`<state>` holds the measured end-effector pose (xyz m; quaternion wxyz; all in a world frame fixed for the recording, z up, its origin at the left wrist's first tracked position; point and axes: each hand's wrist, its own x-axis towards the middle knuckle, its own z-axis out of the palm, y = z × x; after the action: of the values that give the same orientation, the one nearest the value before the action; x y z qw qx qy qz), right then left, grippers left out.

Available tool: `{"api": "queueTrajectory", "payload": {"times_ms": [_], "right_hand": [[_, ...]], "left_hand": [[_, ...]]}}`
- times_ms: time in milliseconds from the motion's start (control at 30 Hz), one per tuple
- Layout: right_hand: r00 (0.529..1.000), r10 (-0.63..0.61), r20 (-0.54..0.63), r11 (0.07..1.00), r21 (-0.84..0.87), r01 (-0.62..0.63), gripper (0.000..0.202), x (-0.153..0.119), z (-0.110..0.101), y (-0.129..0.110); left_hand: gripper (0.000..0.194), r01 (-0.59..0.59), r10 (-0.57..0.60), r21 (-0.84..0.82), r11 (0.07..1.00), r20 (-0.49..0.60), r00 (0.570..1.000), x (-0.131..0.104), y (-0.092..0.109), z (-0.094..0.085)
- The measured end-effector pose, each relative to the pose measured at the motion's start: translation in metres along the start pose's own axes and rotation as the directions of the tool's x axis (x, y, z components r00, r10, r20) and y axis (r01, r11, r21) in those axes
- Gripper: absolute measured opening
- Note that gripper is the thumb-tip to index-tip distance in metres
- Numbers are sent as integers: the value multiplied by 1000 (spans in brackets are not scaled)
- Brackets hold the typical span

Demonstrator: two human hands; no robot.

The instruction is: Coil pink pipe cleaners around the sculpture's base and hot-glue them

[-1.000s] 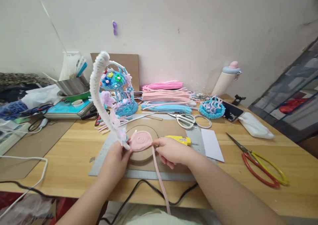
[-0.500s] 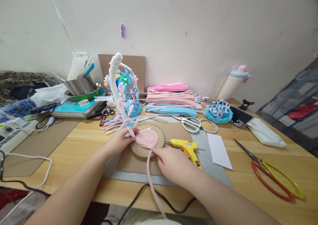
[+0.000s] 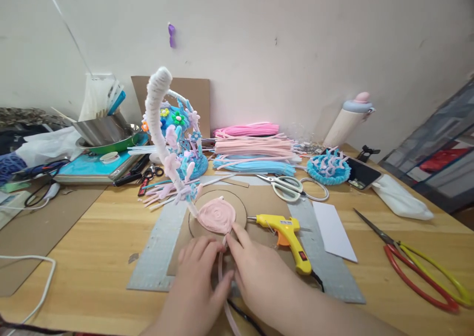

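Observation:
A pale pink coil of pipe cleaner (image 3: 217, 213) lies flat inside a round outline on the cardboard (image 3: 268, 202). From its near edge a loose pink pipe cleaner strand (image 3: 228, 316) runs down towards me. My right hand (image 3: 255, 272) has its fingertips closed on the strand where it meets the coil. Just left of the strand is my left hand (image 3: 196, 276), fingers curved and thumb apart, index fingertip close against the strand. A white fuzzy stem (image 3: 157, 111) with pipe cleaner flowers rises at the coil's left edge. A yellow glue gun (image 3: 283, 230) lies to the right.
Scissors with white handles (image 3: 287, 188) lie behind the glue gun; large red-and-yellow-handled scissors (image 3: 411, 262) are at far right. Bundles of pipe cleaners (image 3: 254, 146) line the wall. Beyond the stem stands a blue flowered basket (image 3: 194, 165). A white card (image 3: 335, 231) is on the right.
My left hand has let go of the white stem and come down to the near side of the coil, beside the strand. My right hand stays at the coil's edge. The view has shifted slightly.

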<state>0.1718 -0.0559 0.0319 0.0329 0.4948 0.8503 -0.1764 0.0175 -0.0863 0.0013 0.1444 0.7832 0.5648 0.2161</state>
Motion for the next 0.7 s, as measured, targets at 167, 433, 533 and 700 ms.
{"api": "queueTrajectory", "payload": {"times_ms": [167,433,533,700], "right_hand": [[995,-64,-81,998,-13,63,46,1,5,2],[993,-78,-92,996,-57,73,49,-3,0,5],[990,-95,-100,995,-49,90,49,-2,-1,6],[993,-87,-77,996,-29,85,46,1,-1,6]], "left_hand": [[37,41,-43,79,996,20,999,3,0,3],[27,-232,186,162,959,257,948,26,-17,-45],[33,-365,290,252,896,290,912,35,-25,-52],[27,-384,316,376,843,230,920,44,-37,-40]]}}
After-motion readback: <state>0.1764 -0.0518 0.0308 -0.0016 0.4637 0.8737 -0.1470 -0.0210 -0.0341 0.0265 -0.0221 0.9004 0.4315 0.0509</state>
